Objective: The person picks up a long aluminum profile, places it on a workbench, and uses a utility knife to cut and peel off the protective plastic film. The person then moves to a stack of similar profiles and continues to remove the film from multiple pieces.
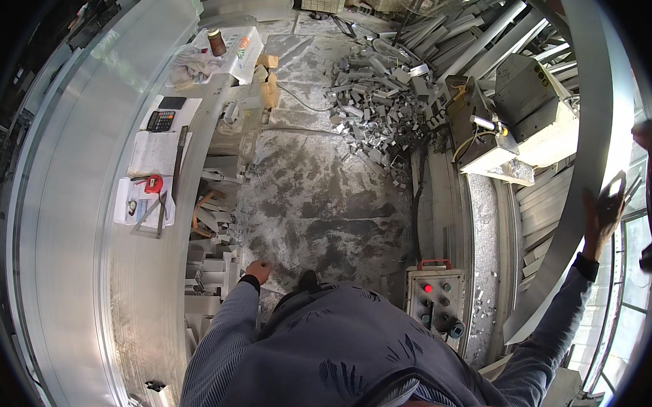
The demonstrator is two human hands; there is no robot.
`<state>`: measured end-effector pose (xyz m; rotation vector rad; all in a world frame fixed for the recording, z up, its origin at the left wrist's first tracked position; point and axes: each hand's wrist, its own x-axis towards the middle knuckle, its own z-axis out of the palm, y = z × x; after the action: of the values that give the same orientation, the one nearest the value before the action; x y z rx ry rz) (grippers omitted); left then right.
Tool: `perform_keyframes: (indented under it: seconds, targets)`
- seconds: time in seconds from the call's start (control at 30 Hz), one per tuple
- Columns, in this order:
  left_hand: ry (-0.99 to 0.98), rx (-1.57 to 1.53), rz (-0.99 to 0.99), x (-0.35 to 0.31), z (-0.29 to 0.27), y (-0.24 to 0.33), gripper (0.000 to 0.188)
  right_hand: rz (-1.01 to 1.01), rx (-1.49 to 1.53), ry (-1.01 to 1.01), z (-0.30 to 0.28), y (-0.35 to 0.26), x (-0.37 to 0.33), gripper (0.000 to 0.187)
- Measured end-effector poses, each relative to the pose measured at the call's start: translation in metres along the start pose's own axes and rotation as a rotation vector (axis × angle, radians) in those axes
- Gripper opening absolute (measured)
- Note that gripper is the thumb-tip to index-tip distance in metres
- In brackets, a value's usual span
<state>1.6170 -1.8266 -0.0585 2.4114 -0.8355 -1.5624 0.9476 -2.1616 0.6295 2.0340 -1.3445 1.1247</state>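
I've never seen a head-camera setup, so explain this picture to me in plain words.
There is no robot here: a person works bare-handed, and a wide fisheye camera on their head looks down, so straight edges bend near the rim. The right hand is at the edge of a long pale metal profile; how firmly it grips is unclear. The left hand hangs low, with nothing visible in it. On the bench at left lie papers, a calculator and a red tape measure. Metal offcuts are heaped ahead on the floor.
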Motion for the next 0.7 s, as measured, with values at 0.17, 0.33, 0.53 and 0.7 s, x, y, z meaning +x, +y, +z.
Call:
perform_keyframes:
  seconds: [0.17,0.33,0.53,0.7]
  targets:
    - [0.208,-0.042,-0.074,0.025,-0.031,-0.089,0.038,0.209,0.384,-0.01,0.043,-0.07,0.054,0.098]
    - [-0.178,0.778,0.058,0.02,-0.03,-0.116,0.043,0.216,0.501,0.085,0.115,-0.132,0.089,0.1]
    - [-0.202,0.528,0.007,0.054,-0.013,-0.074,0.037,0.157,0.641,0.184,0.249,-0.157,0.109,0.084]
    - [-0.018,-0.153,0.099,0.1,-0.057,0.055,0.031,0.137,0.666,0.248,0.393,-0.105,0.139,0.069]
